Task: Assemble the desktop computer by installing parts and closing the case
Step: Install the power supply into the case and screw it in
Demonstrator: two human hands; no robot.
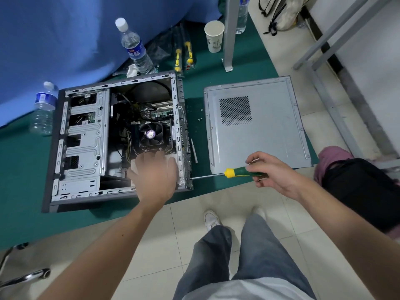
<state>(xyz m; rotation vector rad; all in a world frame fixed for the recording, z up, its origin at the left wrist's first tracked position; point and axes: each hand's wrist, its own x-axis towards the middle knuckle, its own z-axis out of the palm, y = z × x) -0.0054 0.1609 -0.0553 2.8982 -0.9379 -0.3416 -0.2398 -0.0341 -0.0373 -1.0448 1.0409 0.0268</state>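
Computer case [84,135]: lies on its side on a green mat [21,169] on the floor, open face up, CPU fan [150,135] and drive bays exposed.
Side panel [272,124]: flat on the mat, just right of the case, apart from it.
Left hand [153,176]: blurred, fingers spread, over the case's near right corner.
Right hand [270,172]: grip pinching the green-and-yellow screwdriver [238,172] handle; shaft level, tip at the case's rear edge.
Loose screws [200,119]: on the mat between case and panel.
Water bottles [136,48], paper cup [214,36]: behind the case.

Left hand [154,177] spread flat, blurred; right hand [267,169] curled in a pinch, arms outstretched.
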